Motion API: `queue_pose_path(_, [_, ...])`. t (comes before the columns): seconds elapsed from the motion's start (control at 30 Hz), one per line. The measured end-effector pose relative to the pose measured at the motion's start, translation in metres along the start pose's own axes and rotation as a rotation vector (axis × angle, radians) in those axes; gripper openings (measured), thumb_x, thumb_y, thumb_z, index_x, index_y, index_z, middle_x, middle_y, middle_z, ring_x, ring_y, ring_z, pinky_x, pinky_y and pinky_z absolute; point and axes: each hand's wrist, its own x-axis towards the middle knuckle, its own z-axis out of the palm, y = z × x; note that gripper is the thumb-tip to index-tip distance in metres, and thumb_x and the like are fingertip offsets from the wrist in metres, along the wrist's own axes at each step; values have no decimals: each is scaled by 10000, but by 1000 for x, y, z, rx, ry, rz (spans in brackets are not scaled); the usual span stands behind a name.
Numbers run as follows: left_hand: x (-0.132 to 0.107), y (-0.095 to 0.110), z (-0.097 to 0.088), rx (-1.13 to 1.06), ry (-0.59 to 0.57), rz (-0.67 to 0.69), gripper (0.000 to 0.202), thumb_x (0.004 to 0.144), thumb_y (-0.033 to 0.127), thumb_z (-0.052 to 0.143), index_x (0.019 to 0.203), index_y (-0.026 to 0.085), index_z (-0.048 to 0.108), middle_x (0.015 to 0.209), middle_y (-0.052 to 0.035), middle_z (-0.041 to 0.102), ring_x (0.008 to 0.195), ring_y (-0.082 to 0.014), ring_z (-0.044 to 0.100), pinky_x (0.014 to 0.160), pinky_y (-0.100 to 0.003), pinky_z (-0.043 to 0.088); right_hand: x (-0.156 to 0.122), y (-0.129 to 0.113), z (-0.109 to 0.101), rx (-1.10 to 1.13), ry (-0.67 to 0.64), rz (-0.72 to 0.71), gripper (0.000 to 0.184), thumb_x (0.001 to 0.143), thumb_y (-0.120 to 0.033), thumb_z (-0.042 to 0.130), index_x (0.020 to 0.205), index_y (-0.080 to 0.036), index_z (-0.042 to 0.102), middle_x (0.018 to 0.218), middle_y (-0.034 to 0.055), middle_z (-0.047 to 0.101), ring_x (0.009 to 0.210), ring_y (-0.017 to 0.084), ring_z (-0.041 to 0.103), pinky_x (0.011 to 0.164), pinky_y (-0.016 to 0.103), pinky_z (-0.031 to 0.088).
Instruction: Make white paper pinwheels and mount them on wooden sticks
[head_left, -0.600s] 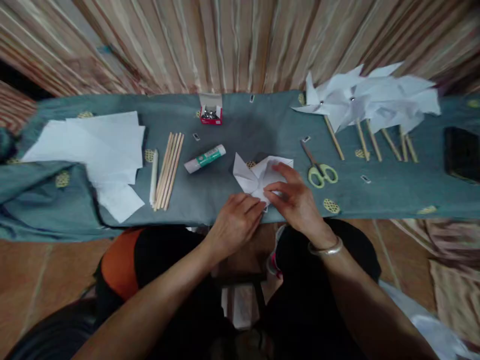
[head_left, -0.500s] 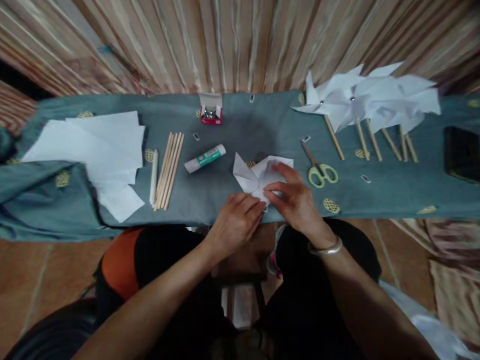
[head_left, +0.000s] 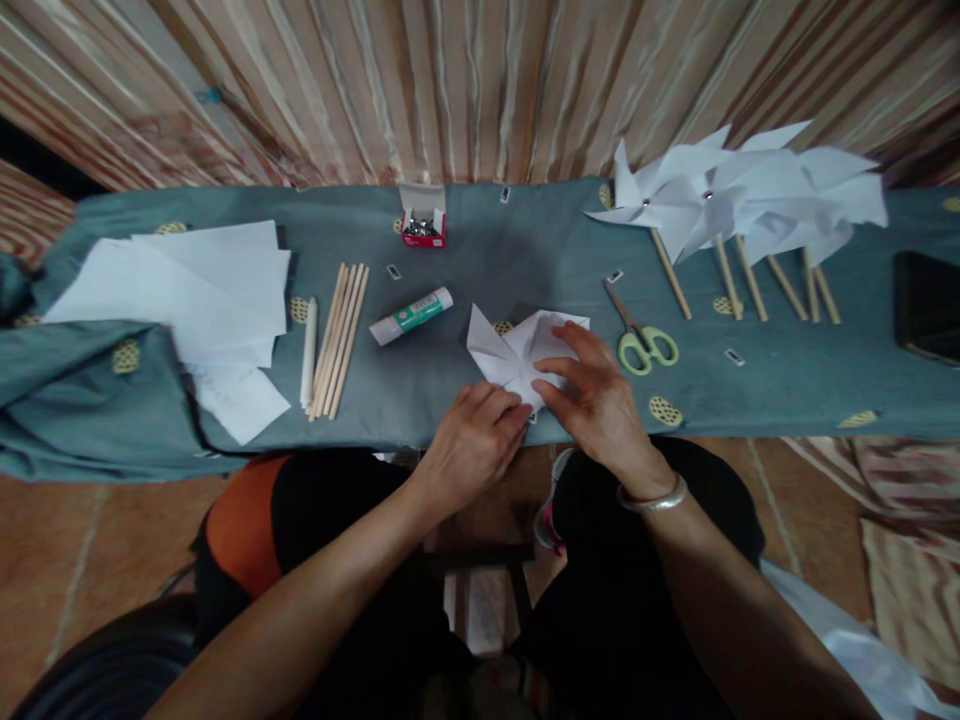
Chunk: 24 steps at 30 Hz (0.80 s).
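A folded white paper [head_left: 519,365], its corners drawn in toward the middle, lies under both hands, close to the near edge of the desk [head_left: 480,275]. The left hand [head_left: 476,440] reaches across that edge, fingers curled together, fingertips at the paper's near corner; whether they pinch it or only press it, I cannot tell. The right hand [head_left: 585,385] is spread, thumb apart from the fingers, over the paper's right side.

Just right of the right hand lie green-handled scissors [head_left: 635,331], blades pointing away. A glue stick [head_left: 411,316] rests slantwise, ahead and left of the left hand, with a gap of cloth between it and the paper. Straight ahead of the hands, a broad stretch of cloth leaves room to move; left of this, a small red box [head_left: 424,240] stands open by the far edge.

Farther left of the left hand come wooden sticks [head_left: 341,340], side by side, then overlapping paper sheets [head_left: 217,290]. Well right of the right hand, paper pinwheels [head_left: 690,200] overlap along the far edge, their sticks pointing back toward the near edge.
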Motion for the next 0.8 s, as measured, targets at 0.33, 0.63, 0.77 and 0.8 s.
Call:
queue_pose_path(0.33, [0, 0, 2, -3, -5, -1, 234, 979, 214, 453, 1056, 132, 658, 966, -91, 672, 890, -220, 588, 760, -369, 505, -1, -3, 0, -19, -6, 34, 190, 908, -378, 606, 822, -228, 686, 1380, 74, 581, 1366, 298, 458, 1126, 533, 392])
queue_pose_path(0.63, [1, 0, 1, -23, 12, -1, 235, 977, 208, 456, 1053, 118, 660, 942, -88, 675, 860, -215, 597, 750, -365, 529, -1, -1, 5, -33, -20, 15, 128, 916, -331, 587, 906, -262, 694, 1423, 35, 538, 1399, 276, 406, 1152, 538, 364])
queue_pose_path(0.77, [1, 1, 1, -23, 8, -4, 239, 979, 204, 450, 1048, 116, 661, 938, -90, 671, 865, -213, 600, 751, -362, 527, -2, -5, 7, -92, -1, -23, 144, 937, -306, 558, 982, -253, 684, 1450, 58, 506, 1426, 289, 371, 1137, 533, 376])
queue_pose_path(0.8, [1, 1, 0, -24, 4, -4, 239, 979, 204, 450, 1045, 115, 662, 936, -89, 670, 864, -212, 600, 749, -361, 526, -2, -6, 7, -102, 7, -40, 154, 943, -300, 548, 992, -248, 684, 1454, 65, 499, 1430, 290, 365, 1133, 530, 380])
